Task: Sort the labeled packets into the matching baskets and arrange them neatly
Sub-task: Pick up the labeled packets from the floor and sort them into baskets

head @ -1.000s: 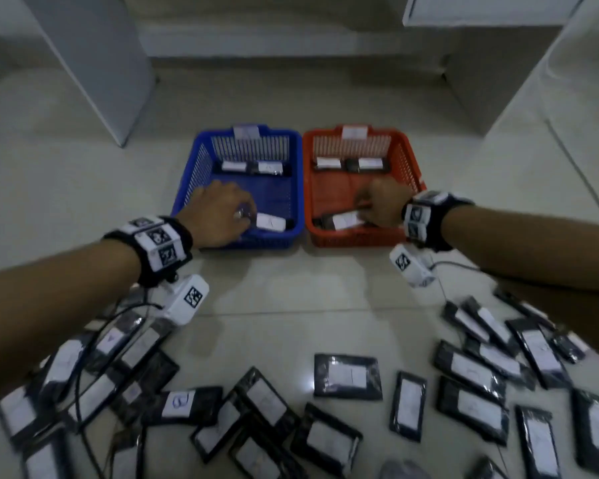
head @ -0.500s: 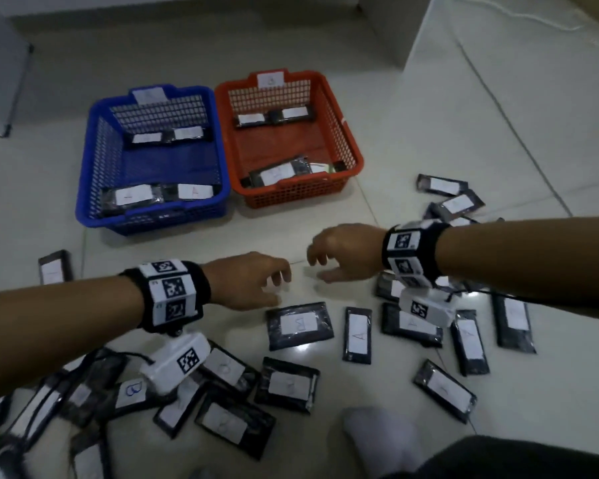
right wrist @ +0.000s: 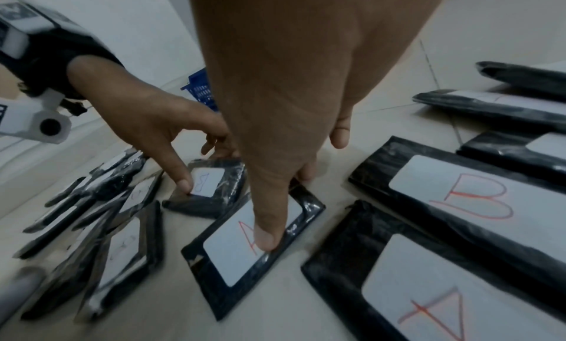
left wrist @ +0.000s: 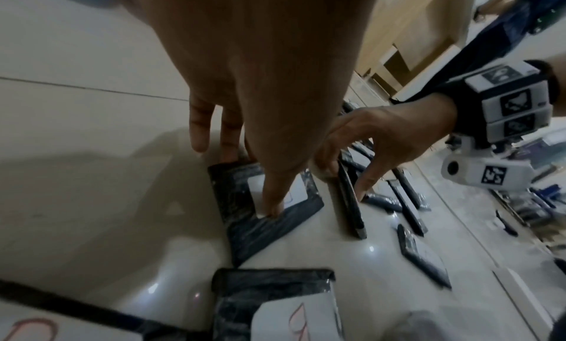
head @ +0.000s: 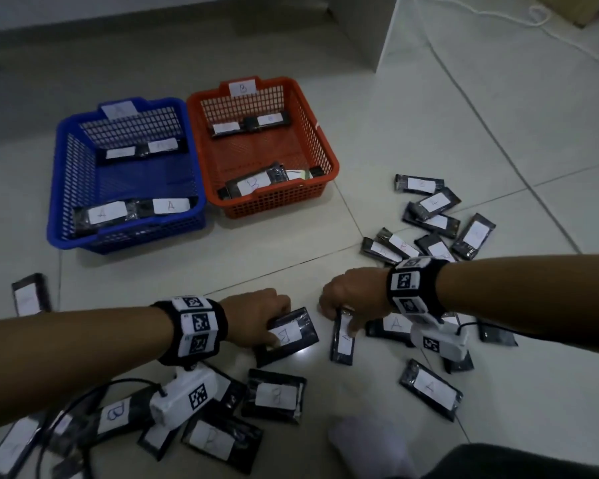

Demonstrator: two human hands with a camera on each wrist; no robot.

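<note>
A blue basket (head: 54,202) labelled A and an orange basket (head: 329,157) labelled B stand side by side on the tiled floor, each with a few black packets inside. Nearer to me, my left hand (head: 270,323) grips a black packet marked B (head: 291,337). Its thumb (left wrist: 272,201) presses the white label and its fingers curl at the far edge. My right hand (head: 341,323) pinches a narrower packet marked A (head: 343,347), thumb (right wrist: 263,237) on the label and fingers at the far end. Both packets still touch the floor.
Several loose packets lie scattered to the right (head: 433,216), in front (head: 274,395) and at lower left (head: 204,440); one lies alone at far left (head: 30,295). A cable (head: 83,392) trails over the left pile. My socked foot (head: 360,447) is at the bottom. A white cabinet base (head: 360,29) stands behind.
Both hands left the baskets and came back towards me over the floor. They dropped onto the two middle packets and closed on them, left on B, right on A.
</note>
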